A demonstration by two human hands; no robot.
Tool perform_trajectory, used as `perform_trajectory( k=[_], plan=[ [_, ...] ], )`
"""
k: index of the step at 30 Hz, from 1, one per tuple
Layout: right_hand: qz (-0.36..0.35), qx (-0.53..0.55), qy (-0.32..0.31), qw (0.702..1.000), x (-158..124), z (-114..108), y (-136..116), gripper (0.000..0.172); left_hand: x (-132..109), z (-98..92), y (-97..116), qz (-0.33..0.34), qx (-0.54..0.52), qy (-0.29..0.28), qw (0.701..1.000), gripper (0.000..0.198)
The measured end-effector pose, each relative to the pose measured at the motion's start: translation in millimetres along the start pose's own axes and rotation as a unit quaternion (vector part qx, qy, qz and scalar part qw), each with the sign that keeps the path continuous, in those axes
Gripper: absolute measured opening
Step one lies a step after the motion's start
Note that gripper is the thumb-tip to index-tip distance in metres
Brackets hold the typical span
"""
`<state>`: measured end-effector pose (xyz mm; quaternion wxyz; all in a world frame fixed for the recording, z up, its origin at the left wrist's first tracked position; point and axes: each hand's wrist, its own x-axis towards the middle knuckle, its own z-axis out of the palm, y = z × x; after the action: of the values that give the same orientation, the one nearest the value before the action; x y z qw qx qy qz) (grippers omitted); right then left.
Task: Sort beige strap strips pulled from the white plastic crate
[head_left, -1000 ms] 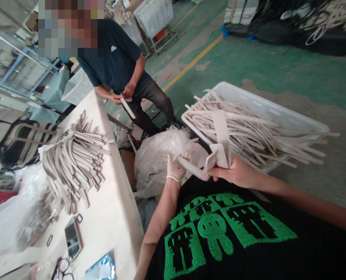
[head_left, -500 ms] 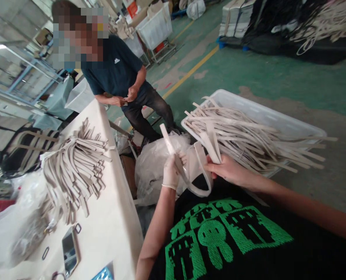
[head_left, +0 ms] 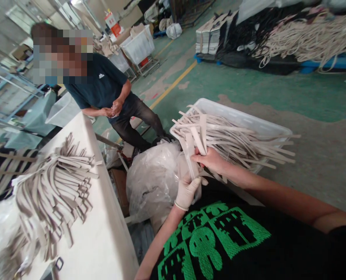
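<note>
My left hand point(head_left: 188, 191), in a pale thin glove, is closed with its thumb and fingers pinching a pale flat strap point(head_left: 189, 154) in front of my chest. Just above and to the right, my bare right hand point(head_left: 209, 160) grips several off-white strap ends point(head_left: 200, 136), which stick up past the fingers. The strap runs upright between the two hands; its lower part is hidden behind the glove. Beyond my right hand stands a white plastic crate point(head_left: 245, 112) heaped with similar straps point(head_left: 234, 136), many hanging over its rim.
On the left, a white table point(head_left: 108, 233) bears a tied bundle of straps with buckles point(head_left: 58, 182) and a loose buckle point(head_left: 59, 264). Clear plastic bags point(head_left: 149, 175) bulge between table and crate. A person in a dark shirt point(head_left: 102, 83) sits beyond the table, hands together.
My left hand has moved in towards my right hand, and the strap that looped between them now runs straight. My view has swung to the right.
</note>
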<state>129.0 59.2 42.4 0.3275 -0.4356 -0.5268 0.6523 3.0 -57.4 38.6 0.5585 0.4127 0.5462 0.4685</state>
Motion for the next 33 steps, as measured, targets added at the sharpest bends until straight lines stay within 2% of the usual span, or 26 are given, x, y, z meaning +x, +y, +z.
perform_trajectory(
  k=[4, 8, 12, 16, 19, 21, 23, 26, 31, 33],
  plan=[
    [0.002, 0.040, -0.019, 0.999, 7.2, -9.2, -3.0, 0.039, -0.6, -1.7, 0.4, 0.018, 0.044, 0.032, 0.998, 0.055],
    [0.030, 0.085, -0.103, 0.991, 20.7, -29.0, -19.5, 0.051, -2.2, -10.4, -1.5, 0.003, 0.071, -0.006, 0.997, 0.053],
    [0.003, 0.071, -0.131, 0.989, 28.7, -46.1, -44.1, 0.039, -4.9, -18.5, -1.2, -0.005, 0.090, -0.051, 0.995, 0.047],
    [-0.049, -0.004, -0.129, 0.990, 20.8, -44.4, -64.8, 0.030, 0.9, -19.2, 8.1, -0.020, 0.065, -0.053, 0.996, 0.050],
    [-0.086, -0.075, -0.146, 0.983, 4.3, -33.2, -75.3, 0.026, 12.1, -12.8, 23.7, 0.008, 0.022, -0.026, 0.999, 0.058],
    [-0.110, -0.107, -0.150, 0.977, -7.5, -27.1, -81.2, 0.022, 19.1, -7.5, 33.3, 0.041, 0.018, 0.007, 0.999, 0.048],
    [-0.138, -0.138, -0.136, 0.971, -16.1, -26.3, -86.9, 0.022, 23.4, -3.3, 37.1, 0.061, 0.023, 0.024, 0.998, 0.039],
    [-0.170, -0.161, -0.085, 0.968, -20.7, -37.6, -95.9, 0.027, 24.7, 0.6, 29.1, 0.059, 0.047, 0.010, 0.997, 0.031],
    [-0.219, -0.202, -0.038, 0.954, -13.9, -76.3, -116.4, 0.034, 20.9, 2.7, 7.0, 0.054, 0.106, 0.012, 0.993, 0.030],
    [-0.243, -0.224, -0.003, 0.944, -9.1, -94.1, -130.1, 0.034, 19.1, -3.2, -0.5, 0.081, 0.120, 0.026, 0.989, 0.041]
  ],
)
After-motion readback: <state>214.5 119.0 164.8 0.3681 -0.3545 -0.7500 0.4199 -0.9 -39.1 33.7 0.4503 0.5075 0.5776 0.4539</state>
